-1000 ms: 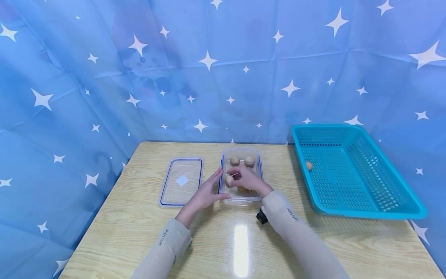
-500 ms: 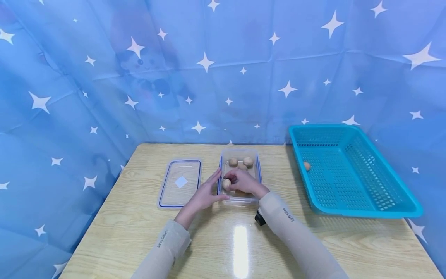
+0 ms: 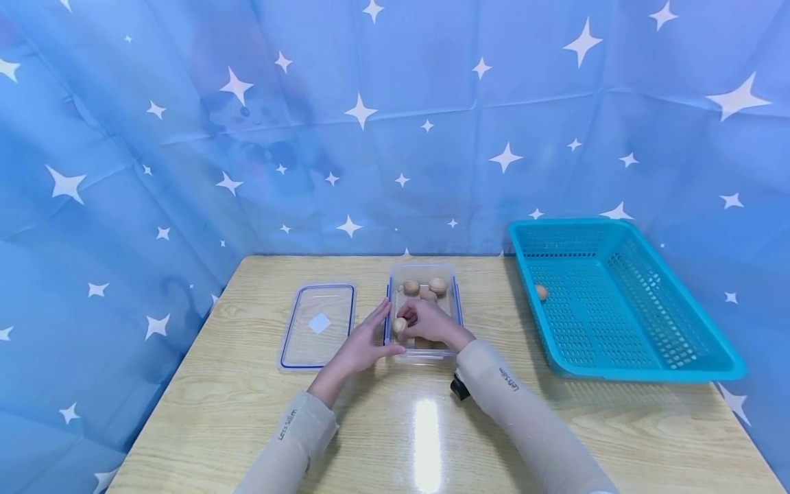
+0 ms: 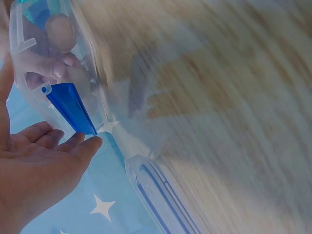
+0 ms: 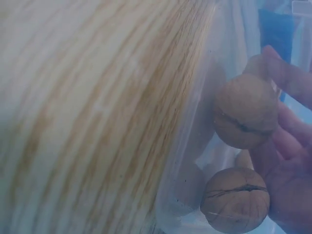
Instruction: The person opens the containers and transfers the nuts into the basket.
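My right hand [image 3: 432,324] reaches into a clear plastic box [image 3: 432,353] and pinches a walnut [image 3: 400,325] near its front left corner. Behind the fingers lie a walnut at the back left [image 3: 411,287], one at the back right [image 3: 437,286] and one between them [image 3: 428,296]. Two walnuts, an upper one [image 5: 246,112] and a lower one [image 5: 236,200], show close up through the box wall in the right wrist view. Along the box's left side, my left hand [image 3: 365,343] rests with fingers extended, fingertips at a blue latch [image 4: 73,107].
Left of the box, a clear lid [image 3: 308,350] with a blue seal lies flat on the wooden table [image 3: 247,412]. On the right stands a large turquoise basket [image 3: 617,375] with one small round brown thing [image 3: 541,292] inside. A blue starry curtain [image 3: 395,151] hangs behind.
My right hand has shifted slightly toward the front left of the box with the walnut, uncovering the middle walnut behind it. My left hand stays at the box's side.
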Demonstrator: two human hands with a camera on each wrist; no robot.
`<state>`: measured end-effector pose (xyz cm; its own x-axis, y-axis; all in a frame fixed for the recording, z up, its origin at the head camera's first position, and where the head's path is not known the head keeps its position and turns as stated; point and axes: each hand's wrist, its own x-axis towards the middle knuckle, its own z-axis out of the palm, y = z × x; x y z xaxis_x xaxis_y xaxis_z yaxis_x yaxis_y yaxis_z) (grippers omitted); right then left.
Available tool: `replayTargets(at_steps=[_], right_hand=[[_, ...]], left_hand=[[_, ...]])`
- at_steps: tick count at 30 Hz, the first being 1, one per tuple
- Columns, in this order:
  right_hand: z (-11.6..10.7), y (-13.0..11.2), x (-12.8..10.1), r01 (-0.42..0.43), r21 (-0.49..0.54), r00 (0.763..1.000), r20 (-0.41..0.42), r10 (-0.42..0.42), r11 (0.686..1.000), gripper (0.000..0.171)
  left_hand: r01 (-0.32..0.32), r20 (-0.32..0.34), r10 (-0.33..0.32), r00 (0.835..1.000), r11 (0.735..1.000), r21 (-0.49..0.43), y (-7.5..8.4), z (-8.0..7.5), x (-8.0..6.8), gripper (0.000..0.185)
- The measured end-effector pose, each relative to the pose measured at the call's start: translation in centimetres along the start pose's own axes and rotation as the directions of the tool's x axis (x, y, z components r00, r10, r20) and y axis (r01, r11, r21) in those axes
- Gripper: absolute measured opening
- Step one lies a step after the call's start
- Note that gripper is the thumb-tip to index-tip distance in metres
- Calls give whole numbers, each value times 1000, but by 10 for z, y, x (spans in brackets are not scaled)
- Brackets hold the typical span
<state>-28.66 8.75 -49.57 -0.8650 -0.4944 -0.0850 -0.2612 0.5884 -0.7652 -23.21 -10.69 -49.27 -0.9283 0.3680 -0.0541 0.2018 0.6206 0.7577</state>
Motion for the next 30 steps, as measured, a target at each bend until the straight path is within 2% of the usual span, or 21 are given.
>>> replayTargets(at_steps=[8, 11, 22, 30], right_hand=[[-1, 2, 1, 65, -42, 997, -31, -66, 997, 30], [0, 1, 1, 61, -45, 997, -48, -63, 997, 31], [-8, -1, 0, 60, 14, 991, -124, -58, 998, 37], [-31, -12, -2, 47, 75, 986, -163, -34, 996, 37]], left_hand=[[7, -5, -7, 1000, 1000, -21, 1, -1, -1, 97], [9, -2, -9, 1000, 1000, -18, 1, -1, -1, 97], [-9, 2, 9, 1000, 1000, 2, 1, -2, 0, 97], [2, -2, -2, 1000, 1000, -9, 2, -1, 0, 96]])
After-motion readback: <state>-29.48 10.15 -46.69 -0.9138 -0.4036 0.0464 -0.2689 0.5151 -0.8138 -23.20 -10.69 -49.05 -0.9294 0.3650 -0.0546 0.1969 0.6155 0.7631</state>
